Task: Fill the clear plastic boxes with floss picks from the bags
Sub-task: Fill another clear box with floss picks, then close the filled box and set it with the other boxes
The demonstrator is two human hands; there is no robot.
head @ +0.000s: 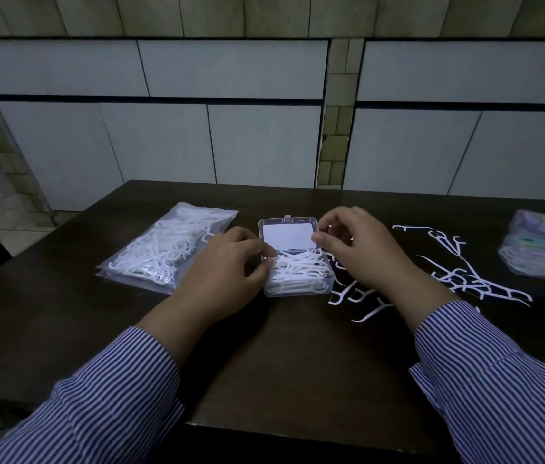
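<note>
Sleeves: striped sleeves (123,390) nearest the camera.
Left hand (224,272): fingers pinch floss picks (297,271) in the box.
Right hand (361,249): fingers curled on the lid.
Clear plastic box (292,259): open, mid-counter (281,363), between a bag (167,249) and loose picks (458,272).

The table (297,356) was dark brown, almost black. The box (297,286) on it was clear plastic, its open lid (287,236) showing a pale white panel, and the floss picks (297,269) inside were white. More white picks (458,276) lay loose on the dark top. The bag (167,249) was clear, filled with white picks. A second packet (542,252) showed purple, lilac and pale green. Both sleeves (505,380) were striped blue and white. The wall (230,105) behind had white panels with dark seams and beige tiles
</note>
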